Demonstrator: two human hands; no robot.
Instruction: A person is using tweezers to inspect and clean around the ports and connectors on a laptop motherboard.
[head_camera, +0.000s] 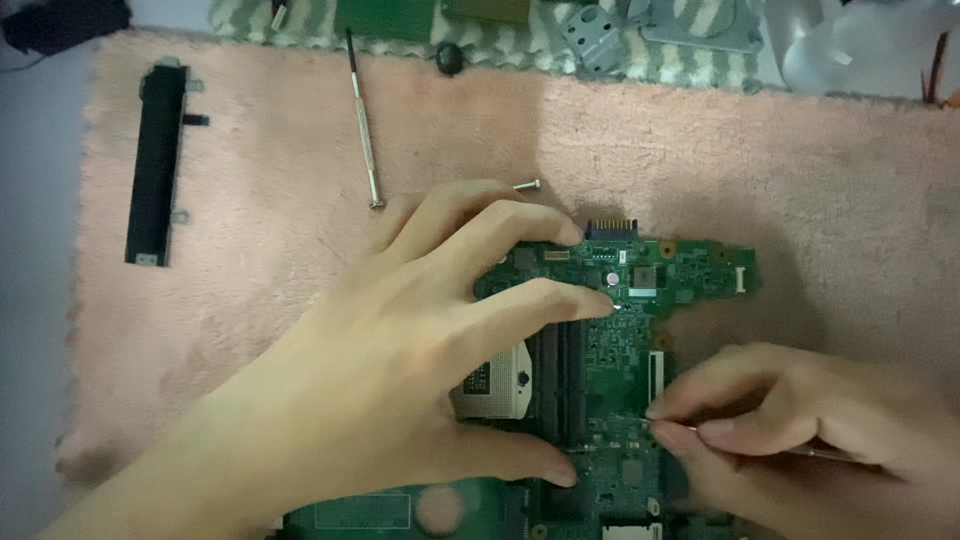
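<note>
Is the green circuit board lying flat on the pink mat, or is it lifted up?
Lying flat. The circuit board rests component side up on the pink mat; the left hand presses on it.

improvised home electronics repair spot, not a fitted workshop. a fuzzy pink mat is serving as the work surface, lying over a green and white zigzag cloth. a bare green circuit board is lying on the mat. a slim screwdriver and a loose screw are sitting near it, well apart from a long black plastic strip at the mat's left. grey metal brackets are lying along the far edge. dim, soft lighting.
</note>
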